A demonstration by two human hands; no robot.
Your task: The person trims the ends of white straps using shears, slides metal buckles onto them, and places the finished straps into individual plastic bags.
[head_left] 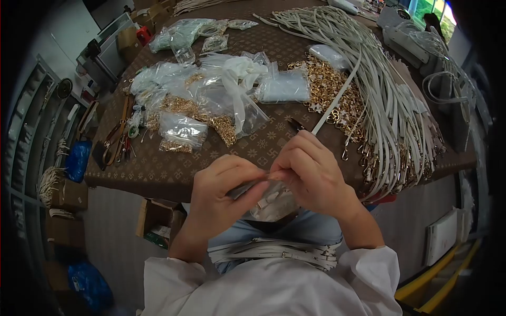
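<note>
In front of my lap I hold a small clear plastic bag point(275, 204) with something pale and shiny inside. My left hand point(224, 192) pinches its top edge between thumb and fingers. Right beside it my right hand point(312, 176) is closed on the same edge, the fingertips of both nearly touching. A white strap point(337, 100) runs over the table to just behind my right knuckles. Near these knuckles lies a dark pointed tool point(296, 124), partly hidden. Several white straps with buckles point(274, 254) rest across my lap.
On the brown patterned table point(174, 171) lie gold chains point(224, 129), plastic bags point(179, 129), a pile of gold clasps point(321, 84) and a large bundle of white straps point(382, 105). An open cardboard box point(158, 218) stands below the table's left edge.
</note>
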